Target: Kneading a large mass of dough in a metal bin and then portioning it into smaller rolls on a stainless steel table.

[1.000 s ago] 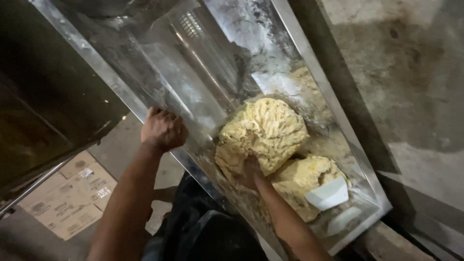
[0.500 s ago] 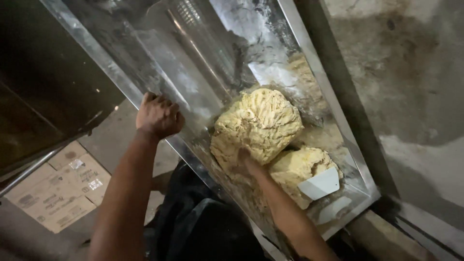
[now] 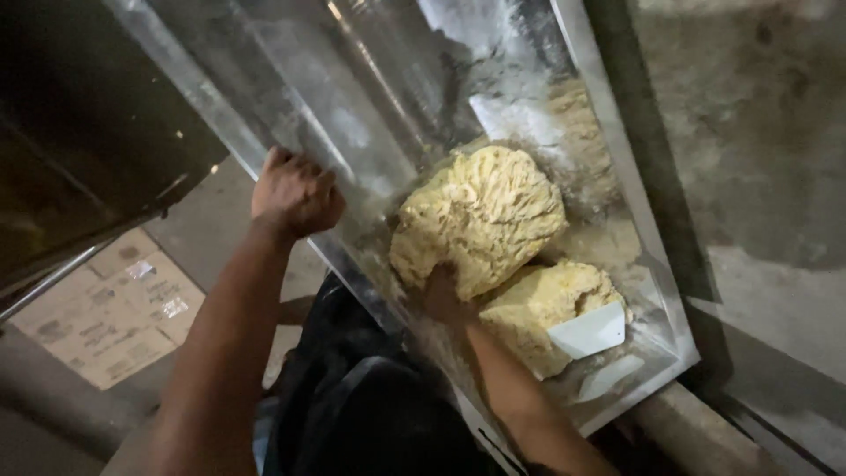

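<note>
A long metal trough [image 3: 291, 132] holds a big rough lump of yellow dough [image 3: 485, 211] and a smaller lump [image 3: 538, 308] at its near end. My left hand [image 3: 295, 194] is closed around the trough's left rim. My right hand [image 3: 443, 295] reaches into the trough and digs under the near edge of the big lump, with the fingers hidden in the dough. A white plastic scraper [image 3: 589, 330] is stuck in the smaller lump.
Flour and dough residue [image 3: 582, 123] coat the trough's right side. A flattened cardboard box [image 3: 115, 308] lies on the floor at the left. A dark machine panel [image 3: 79, 132] stands upper left, and a stained concrete wall [image 3: 758, 176] runs along the right.
My view has shifted slightly, so the trough and dough sit a little more to the left and lower. Both hands keep their places on the rim and under the big lump.
</note>
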